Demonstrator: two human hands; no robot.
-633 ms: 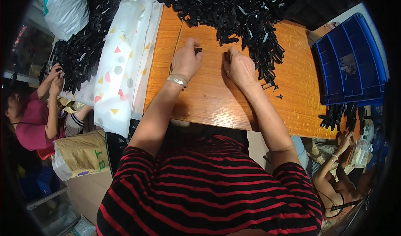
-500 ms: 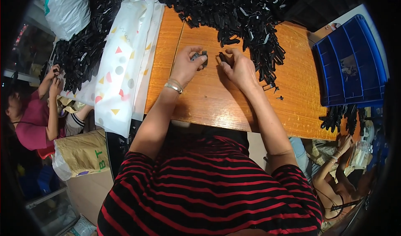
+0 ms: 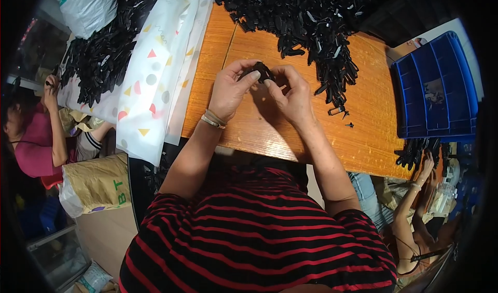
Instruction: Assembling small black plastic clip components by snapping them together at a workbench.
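Observation:
My left hand (image 3: 228,89) is closed round a small black plastic part (image 3: 261,71), held just above the wooden table (image 3: 244,122). Thumb and fingers of my right hand (image 3: 293,93) pinch at the right end of the same black cluster. Whether it is one part or two pressed together is hidden by the fingers. Beyond my hands a large heap of black plastic pieces (image 3: 301,21) spreads over the far side of the table and trails down to the right.
White sheeting with coloured shapes (image 3: 150,80) covers the left side, beside another black heap (image 3: 98,67). A blue crate (image 3: 438,88) stands at the right. A few loose small parts (image 3: 340,110) lie right of my hands. Co-workers sit at left and right; a brown sack (image 3: 96,184) stands at lower left.
My hands were apart, each with a black part; now they meet, and the parts are together between the fingers. The co-worker at left has raised a hand.

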